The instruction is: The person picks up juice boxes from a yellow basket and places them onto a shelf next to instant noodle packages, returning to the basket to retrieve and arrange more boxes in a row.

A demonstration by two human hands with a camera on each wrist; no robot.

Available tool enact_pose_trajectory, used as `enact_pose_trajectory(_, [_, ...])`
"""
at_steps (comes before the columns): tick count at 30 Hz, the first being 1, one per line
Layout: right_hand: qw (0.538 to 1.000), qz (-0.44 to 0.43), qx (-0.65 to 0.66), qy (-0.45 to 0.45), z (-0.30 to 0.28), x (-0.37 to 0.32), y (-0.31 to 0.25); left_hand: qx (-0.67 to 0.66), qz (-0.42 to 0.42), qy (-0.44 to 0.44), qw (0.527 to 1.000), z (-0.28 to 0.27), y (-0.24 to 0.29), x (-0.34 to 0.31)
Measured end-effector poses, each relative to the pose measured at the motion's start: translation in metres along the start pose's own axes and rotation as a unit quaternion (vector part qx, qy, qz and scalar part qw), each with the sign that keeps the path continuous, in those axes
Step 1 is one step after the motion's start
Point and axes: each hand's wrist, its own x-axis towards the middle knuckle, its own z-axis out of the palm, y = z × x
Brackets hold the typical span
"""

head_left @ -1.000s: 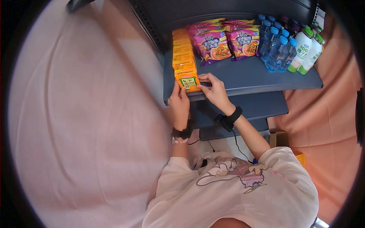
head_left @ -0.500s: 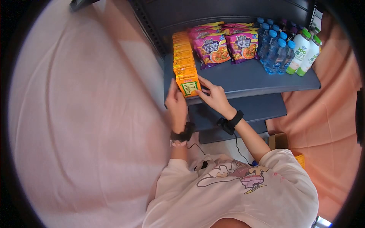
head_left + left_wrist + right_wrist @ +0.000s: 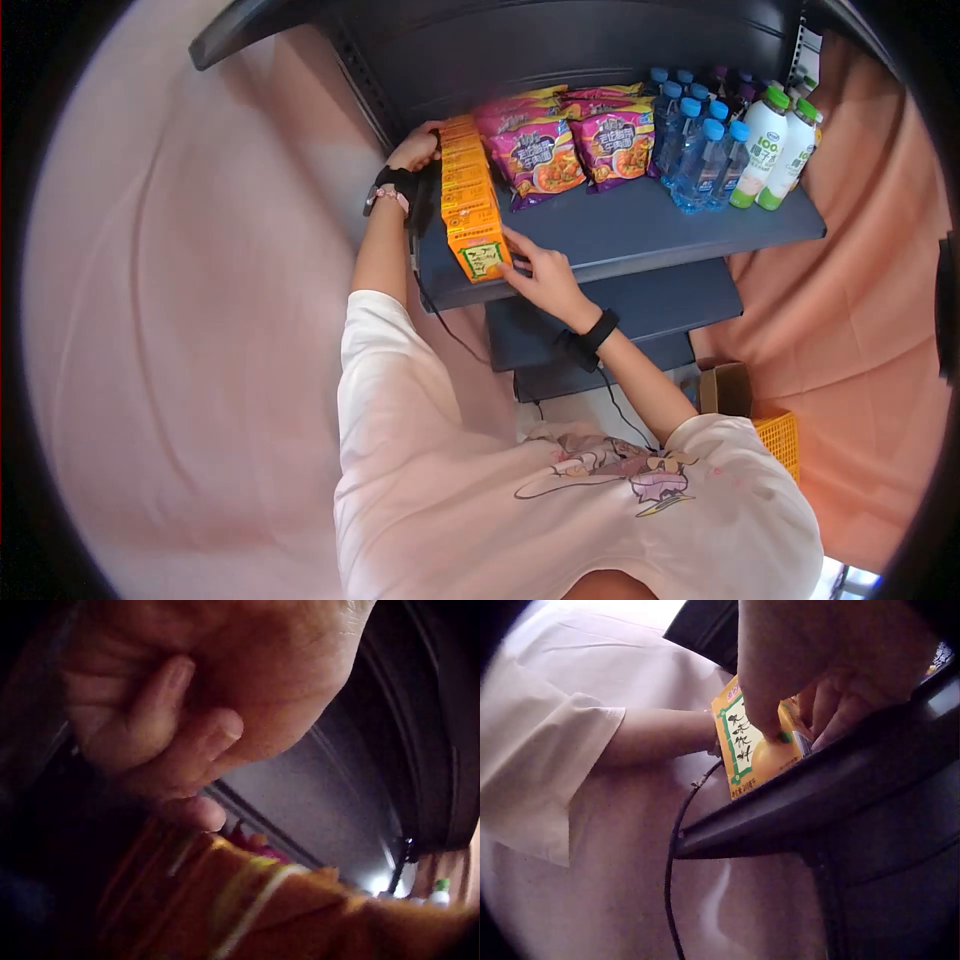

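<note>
A row of orange drink cartons (image 3: 466,180) runs front to back along the left side of the upper shelf. At the shelf's front edge my right hand (image 3: 545,280) holds the front carton (image 3: 484,262), thumb on its printed face and fingers along its right side. My left hand (image 3: 414,150) reaches to the far end of the row, beside the rearmost cartons. In the left wrist view its fingers (image 3: 176,742) are curled toward the palm, one fingertip right at the cartons' upper edge. The thumb is hidden there.
Purple noodle packets (image 3: 540,160) stand right of the cartons. Blue-capped water bottles (image 3: 700,165) and white green-capped bottles (image 3: 762,150) fill the shelf's right side. Lower shelves (image 3: 610,310) lie beneath. A black cable (image 3: 450,335) hangs from the left wrist; a yellow basket (image 3: 778,440) sits below right.
My left hand has left the front carton and moved back along the row's left side to its far end. The right hand stays at the front carton. The head view has shifted.
</note>
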Motion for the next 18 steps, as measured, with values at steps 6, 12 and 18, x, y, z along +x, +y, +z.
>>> enact_pose_trajectory(6, [1.000, -0.006, -0.001, 0.000, 0.000, 0.000, 0.000, 0.034, 0.106, 0.162, 0.981, 0.018, -0.029, 0.020])
enact_pose_trajectory(12, [1.000, -0.006, -0.009, 0.002, 0.000, 0.000, -0.001, 0.090, 0.120, 0.160, 0.976, 0.015, -0.012, -0.008])
enact_pose_trajectory(18, [1.000, 0.006, -0.007, -0.006, -0.001, 0.000, -0.002, 0.154, 0.083, 0.129, 0.976, 0.014, 0.011, -0.044])
